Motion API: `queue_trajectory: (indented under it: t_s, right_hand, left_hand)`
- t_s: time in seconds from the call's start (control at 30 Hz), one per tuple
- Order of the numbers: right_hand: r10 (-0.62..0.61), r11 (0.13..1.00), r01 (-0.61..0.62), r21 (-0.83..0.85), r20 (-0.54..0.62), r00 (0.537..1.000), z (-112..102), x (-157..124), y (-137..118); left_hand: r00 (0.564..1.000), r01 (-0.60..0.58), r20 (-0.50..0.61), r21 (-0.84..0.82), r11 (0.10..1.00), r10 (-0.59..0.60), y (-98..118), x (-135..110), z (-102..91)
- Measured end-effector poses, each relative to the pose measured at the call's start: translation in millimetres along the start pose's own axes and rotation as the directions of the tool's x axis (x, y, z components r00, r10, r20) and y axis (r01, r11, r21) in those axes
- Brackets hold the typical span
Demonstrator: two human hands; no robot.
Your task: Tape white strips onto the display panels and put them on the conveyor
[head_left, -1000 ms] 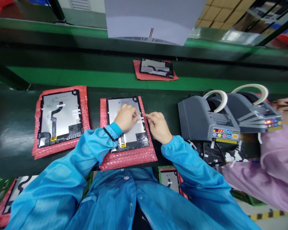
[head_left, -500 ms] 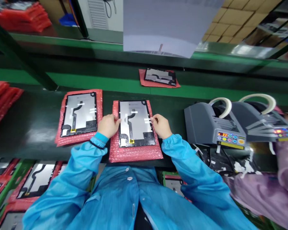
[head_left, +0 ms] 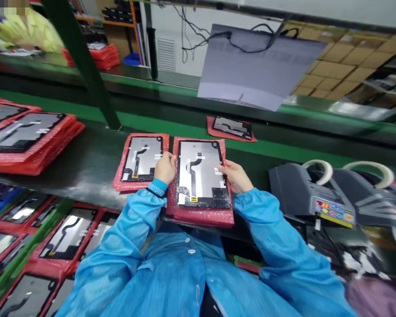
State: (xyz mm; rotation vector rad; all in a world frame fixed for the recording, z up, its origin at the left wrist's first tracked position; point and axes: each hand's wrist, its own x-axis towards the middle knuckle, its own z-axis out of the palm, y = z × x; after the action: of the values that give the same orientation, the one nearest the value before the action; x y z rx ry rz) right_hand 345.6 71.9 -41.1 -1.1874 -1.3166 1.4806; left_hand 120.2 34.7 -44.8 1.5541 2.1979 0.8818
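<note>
A tablet panel point(head_left: 201, 174) with a silver back, black flex cable and white tape strips lies on a red bubble-wrap sheet point(head_left: 201, 215), lifted a little off the dark bench. My left hand point(head_left: 165, 168) grips the sheet and panel at the left edge. My right hand point(head_left: 236, 176) grips them at the right edge. A second panel on red wrap point(head_left: 141, 159) lies flat just left of it, under my left hand's side.
Two grey tape dispensers point(head_left: 312, 198) with white tape rolls stand at the right. Another panel point(head_left: 232, 127) lies on the green belt behind. A stack of wrapped panels point(head_left: 29, 141) sits at the left, and more point(head_left: 62, 242) lie in trays below the bench. A green post point(head_left: 82, 66) rises at back left.
My hands left the tape strips, took the panel's two side edges and raised it with its wrap. My view swung left, bringing the left stack into sight.
</note>
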Motion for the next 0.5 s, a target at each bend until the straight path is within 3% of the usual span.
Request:
queue_trajectory:
  t_s: [0.07, 0.17, 0.23, 0.3, 0.37, 0.43, 0.5]
  right_hand:
    - [-0.018, 1.000, 0.020, -0.022, 0.074, 0.997, 32.7, 16.4, -5.5]
    - [-0.071, 0.995, 0.080, -0.064, 0.128, 0.989, 98.3, 50.5, -7.7]
    - [-0.098, 0.970, 0.122, -0.209, 0.122, 0.988, 139.0, 74.3, -5.5]
    - [-0.095, 0.873, 0.142, -0.467, 0.123, 0.988, 167.1, 96.0, -1.2]
    - [-0.058, 0.743, 0.139, -0.654, 0.145, 0.988, 180.3, 113.3, 4.4]
    - [-0.026, 0.697, 0.161, -0.699, 0.200, 0.980, 183.3, 123.7, 11.1]
    - [-0.047, 0.711, 0.221, -0.667, 0.269, 0.962, 183.7, 125.2, 18.9]
  left_hand:
    - [0.997, 0.038, -0.067, 0.007, 0.999, -0.037, -16.8, 13.3, -28.2]
    - [0.976, 0.137, -0.176, 0.045, 0.990, -0.127, -50.0, 40.8, -68.6]
    - [0.954, 0.208, -0.236, 0.084, 0.974, -0.184, -72.6, 58.4, -85.9]
    - [0.944, 0.282, -0.220, 0.140, 0.949, -0.248, -92.4, 70.3, -91.5]
    - [0.939, 0.334, -0.157, 0.197, 0.922, -0.306, -108.2, 74.2, -87.4]
    - [0.936, 0.351, -0.114, 0.234, 0.907, -0.333, -120.2, 71.3, -79.3]
    - [0.938, 0.348, -0.101, 0.241, 0.906, -0.333, -129.1, 66.2, -73.6]
